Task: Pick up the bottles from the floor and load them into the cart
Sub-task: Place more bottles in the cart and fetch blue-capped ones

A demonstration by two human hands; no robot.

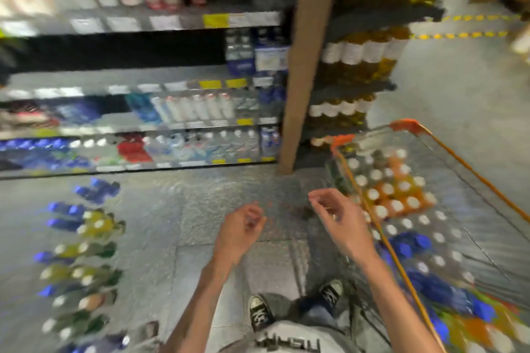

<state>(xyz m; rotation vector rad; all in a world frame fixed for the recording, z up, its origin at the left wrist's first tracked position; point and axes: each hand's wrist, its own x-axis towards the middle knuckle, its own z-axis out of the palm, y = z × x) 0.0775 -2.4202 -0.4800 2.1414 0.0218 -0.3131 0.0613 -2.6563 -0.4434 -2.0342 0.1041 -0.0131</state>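
Observation:
Several bottles (83, 255) stand in packs on the floor at the left, with blue, white and yellow-green tops; the view is blurred. A wire cart (447, 152) with orange trim stands at the right and holds many bottles (393, 192) with white and blue caps. My left hand (243, 226) hangs over the bare floor in the middle, fingers loosely curled and holding nothing. Close to the cart's left rim, my right hand (335, 218) is also empty with relaxed, bent fingers.
Shelves (143, 123) full of drinks line the back left. A brown pillar (304, 66) stands between them and shelves of yellow bottles (361, 57). My two sneakers (261, 312) stand on the grey tiled floor (186, 209).

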